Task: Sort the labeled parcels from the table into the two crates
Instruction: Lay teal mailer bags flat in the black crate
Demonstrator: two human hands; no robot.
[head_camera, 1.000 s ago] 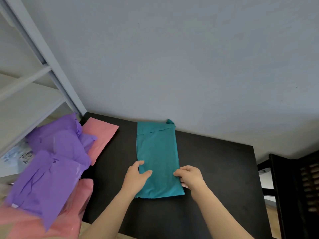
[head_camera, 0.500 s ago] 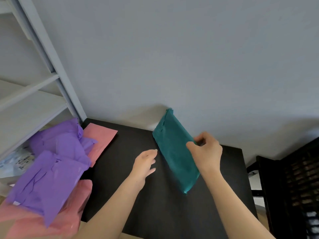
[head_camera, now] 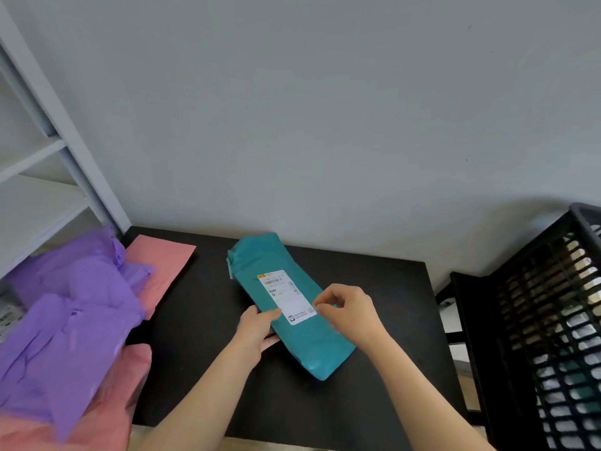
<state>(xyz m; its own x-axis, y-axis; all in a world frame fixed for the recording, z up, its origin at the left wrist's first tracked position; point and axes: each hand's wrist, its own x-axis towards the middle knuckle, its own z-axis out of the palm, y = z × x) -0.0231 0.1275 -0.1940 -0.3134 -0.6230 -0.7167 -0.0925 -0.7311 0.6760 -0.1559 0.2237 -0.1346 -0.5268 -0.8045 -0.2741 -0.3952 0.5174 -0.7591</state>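
Note:
A teal parcel [head_camera: 292, 307] lies slanted across the middle of the black table [head_camera: 374, 288], with its white shipping label [head_camera: 286, 296] facing up. My left hand [head_camera: 257, 330] grips the parcel's left edge, thumb on top beside the label. My right hand [head_camera: 349, 309] holds its right edge with curled fingers. A black slatted crate [head_camera: 536, 336] stands at the right of the table. Purple parcels [head_camera: 71, 320] and pink parcels [head_camera: 159, 265] are piled at the table's left end.
A white shelf unit [head_camera: 42, 164] rises at the far left against the grey wall. Pale parcels show through the crate's slats. Another pink parcel [head_camera: 107, 418] lies under the purple ones at the lower left.
The teal parcel was lifted and turned over by my right hand; now it lies label up, and my left hand has taken hold of its left edge again.

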